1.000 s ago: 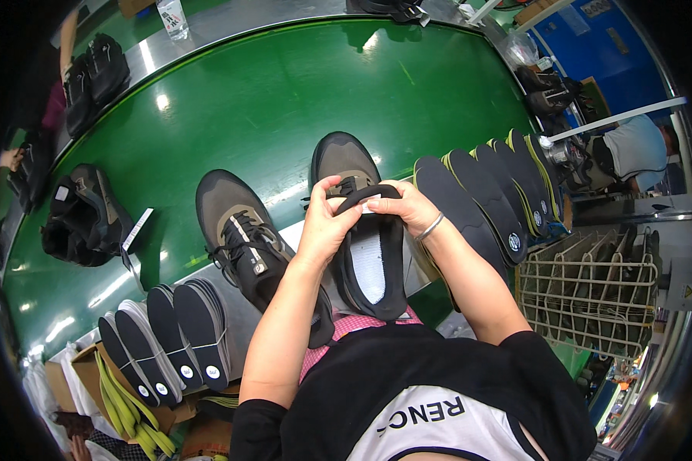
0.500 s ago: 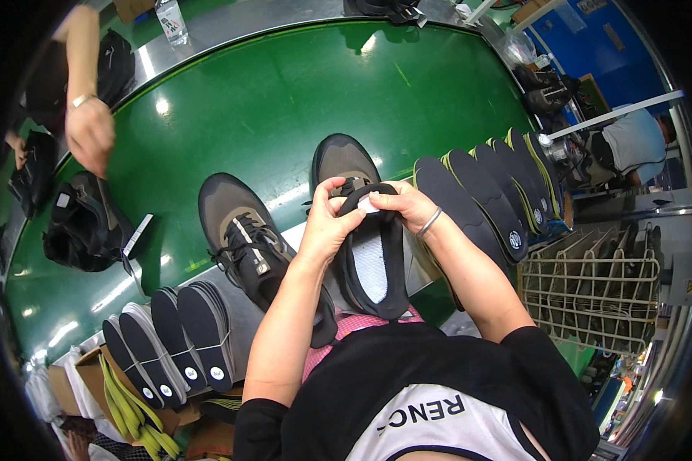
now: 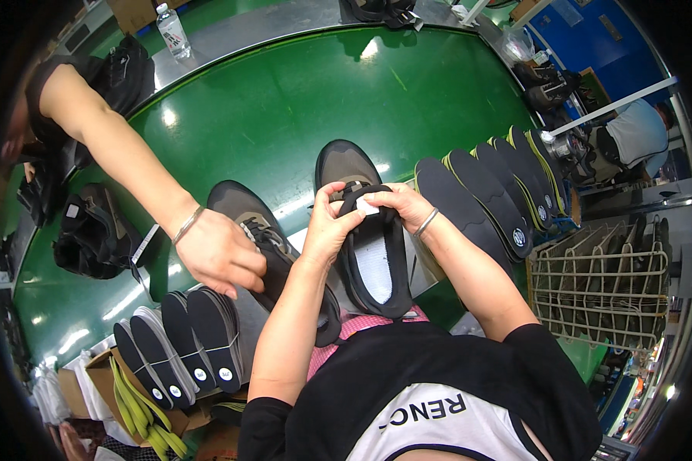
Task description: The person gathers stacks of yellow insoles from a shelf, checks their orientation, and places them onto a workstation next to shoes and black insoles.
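A dark brown and black shoe (image 3: 347,163) lies in front of me, toe pointing away and opening toward me. My left hand (image 3: 329,227) pinches one side of its padded tongue. On the other side, my right hand (image 3: 404,206) grips the tongue, thumb pressed near a small white label (image 3: 367,206). A white inner sole (image 3: 373,265) shows inside the shoe. To the left lies a matching laced shoe (image 3: 234,198). A co-worker's hand (image 3: 221,250), with a bracelet at the wrist, is over that shoe's side, fingers curled; whether it touches the shoe is hard to tell.
Stacks of black insoles stand at my left (image 3: 207,330) and right (image 3: 469,196). A wire rack (image 3: 600,288) is farther right. More dark shoes (image 3: 92,230) with a tag lie at left on the green table (image 3: 284,92). A bottle (image 3: 173,32) stands on the metal edge.
The co-worker's arm has reached in from the far left to the left shoe. My hands keep the same hold on the tongue, and the view has shifted slightly.
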Tool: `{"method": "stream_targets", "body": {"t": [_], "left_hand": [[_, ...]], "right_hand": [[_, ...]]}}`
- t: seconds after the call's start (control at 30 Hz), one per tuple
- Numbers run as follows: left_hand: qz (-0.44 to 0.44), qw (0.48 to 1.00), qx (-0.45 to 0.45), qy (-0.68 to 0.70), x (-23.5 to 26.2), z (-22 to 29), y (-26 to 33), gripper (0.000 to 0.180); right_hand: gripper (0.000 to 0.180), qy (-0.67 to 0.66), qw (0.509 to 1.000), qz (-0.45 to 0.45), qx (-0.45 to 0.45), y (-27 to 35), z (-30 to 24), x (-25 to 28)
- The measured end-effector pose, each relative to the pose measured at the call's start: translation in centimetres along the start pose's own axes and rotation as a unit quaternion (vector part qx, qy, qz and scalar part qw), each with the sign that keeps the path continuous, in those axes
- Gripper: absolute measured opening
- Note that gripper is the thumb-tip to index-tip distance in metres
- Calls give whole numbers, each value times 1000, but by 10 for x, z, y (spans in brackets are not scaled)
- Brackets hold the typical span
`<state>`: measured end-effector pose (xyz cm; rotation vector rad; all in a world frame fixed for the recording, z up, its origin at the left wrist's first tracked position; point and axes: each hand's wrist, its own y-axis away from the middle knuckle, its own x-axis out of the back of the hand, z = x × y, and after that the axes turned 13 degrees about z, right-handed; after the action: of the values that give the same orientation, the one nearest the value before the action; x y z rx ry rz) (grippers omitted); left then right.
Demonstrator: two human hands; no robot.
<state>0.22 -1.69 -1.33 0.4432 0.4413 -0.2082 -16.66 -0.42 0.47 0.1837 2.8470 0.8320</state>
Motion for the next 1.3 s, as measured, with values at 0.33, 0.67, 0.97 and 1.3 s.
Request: {"method": "stream_targets", "body": {"t": [0.33,0.67,0.97,1.3], "left_hand": [[23,999,11,-24,-2,3,-3,58],[-12,994,64,-92,-3,18,-10,67],[-57,967,97,-229,-4,39,-19,66],[58,995,34,-71,-14,9,-2,55]], "right_hand": [[31,66,996,-27,53,12,-12,-6],[29,40,998,-37,41,3,-4,2],[31,8,999,-50,13,0,-3,2],[30,-51,996,-76,0,-2,2,9]]}}
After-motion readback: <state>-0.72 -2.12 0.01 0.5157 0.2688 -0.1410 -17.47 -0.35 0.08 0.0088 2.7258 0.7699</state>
